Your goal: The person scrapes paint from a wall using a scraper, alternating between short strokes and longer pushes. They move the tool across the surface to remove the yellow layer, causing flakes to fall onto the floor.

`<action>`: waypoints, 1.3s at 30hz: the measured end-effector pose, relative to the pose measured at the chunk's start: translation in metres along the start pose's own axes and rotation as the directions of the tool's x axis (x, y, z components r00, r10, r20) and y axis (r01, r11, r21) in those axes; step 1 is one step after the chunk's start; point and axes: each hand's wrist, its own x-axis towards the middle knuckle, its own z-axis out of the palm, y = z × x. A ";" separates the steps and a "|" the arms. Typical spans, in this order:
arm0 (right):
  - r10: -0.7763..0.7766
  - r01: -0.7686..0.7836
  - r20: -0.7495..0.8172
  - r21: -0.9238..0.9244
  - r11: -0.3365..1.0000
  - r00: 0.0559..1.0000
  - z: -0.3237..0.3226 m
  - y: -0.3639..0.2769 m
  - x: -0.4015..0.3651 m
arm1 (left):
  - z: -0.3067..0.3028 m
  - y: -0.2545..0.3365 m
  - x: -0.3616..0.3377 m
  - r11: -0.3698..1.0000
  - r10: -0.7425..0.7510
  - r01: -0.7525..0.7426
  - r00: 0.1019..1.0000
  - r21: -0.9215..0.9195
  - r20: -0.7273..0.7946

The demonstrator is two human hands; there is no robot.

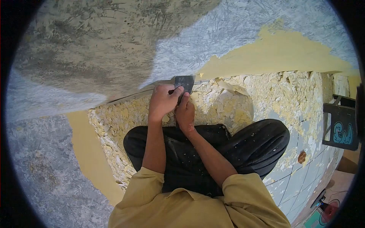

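Observation:
A scraper (185,82) with a broad dark blade has its edge against the lower wall, where yellow paint (266,53) borders the bared grey surface. My right hand (185,114) is closed round its handle, thumb pointing up toward the blade. From the left, my left hand (161,99) grips the same tool, its thumb pressed on the base of the blade. Part of the handle is hidden by my hands. Yellow and white paint flakes (273,89) lie thick along the foot of the wall, around both hands.
My crossed legs in dark trousers (205,148) are close below the hands. A black stool-like object (340,127) with a blue emblem stands at right. Pale floor tiles (292,182) show beyond the flakes. Another scraped wall (45,159) with a yellow strip rises at left.

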 end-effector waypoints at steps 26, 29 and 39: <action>-0.328 0.294 -0.154 -0.209 0.933 0.932 -0.019 -0.013 0.018 | 0.026 0.003 0.004 0.973 0.084 -0.108 0.989 -0.206 -0.122; -0.335 0.324 -0.157 -0.092 0.942 0.929 -0.044 -0.035 0.030 | 0.039 0.022 0.008 0.925 0.105 -0.159 0.980 -0.346 -0.168; 0.083 -0.087 0.035 0.140 0.986 0.996 0.002 -0.003 -0.002 | -0.002 0.003 0.002 1.000 0.013 -0.013 0.998 -0.009 0.058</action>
